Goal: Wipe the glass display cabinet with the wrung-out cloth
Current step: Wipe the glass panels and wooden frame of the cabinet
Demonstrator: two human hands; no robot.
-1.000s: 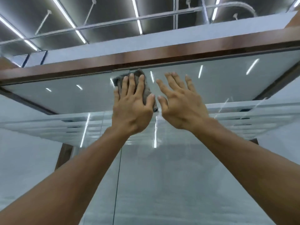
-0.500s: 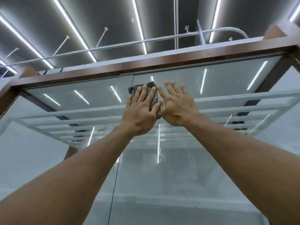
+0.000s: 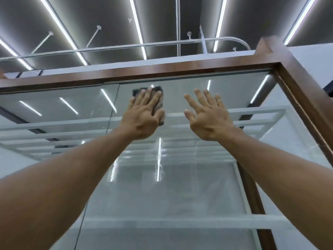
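Left hand (image 3: 142, 118) presses one cloth (image 3: 158, 98); two hands on glass (image 3: 180, 192)

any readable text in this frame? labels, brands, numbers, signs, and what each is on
None: no text can be read anywhere in the head view.
cloth under the left hand: plain grey, no tag or print showing.
wooden frame: bare, no label or number.
glass: only light reflections, no sticker.
right hand: nothing written on it.
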